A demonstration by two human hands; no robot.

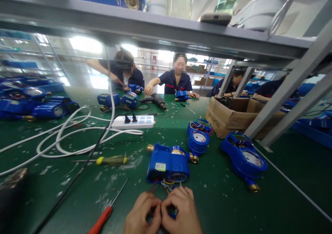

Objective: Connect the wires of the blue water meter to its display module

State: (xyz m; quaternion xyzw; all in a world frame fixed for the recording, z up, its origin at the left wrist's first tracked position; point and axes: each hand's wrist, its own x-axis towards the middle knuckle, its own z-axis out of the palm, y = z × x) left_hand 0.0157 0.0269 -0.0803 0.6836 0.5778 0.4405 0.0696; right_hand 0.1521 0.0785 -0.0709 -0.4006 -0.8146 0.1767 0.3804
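While pinched together at the near table edge, left hand (142, 216) and right hand (181, 211) closed on thin coloured wires (166, 185) and a small blue part. Just beyond, blue plastic water meter (168, 163), long axis left-right, brass ends. Left of meter, yellow-handled screwdriver (111, 160).

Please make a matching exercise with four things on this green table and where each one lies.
Things:
1. power strip
2. cardboard box
3. red screwdriver
4. yellow screwdriver

Places:
A. just left of the left hand
B. far right, by the shelf legs
C. near the looped white cable
D. middle of the table, plugs in it

Pairs: 1-D, 2-B, 3-A, 4-C
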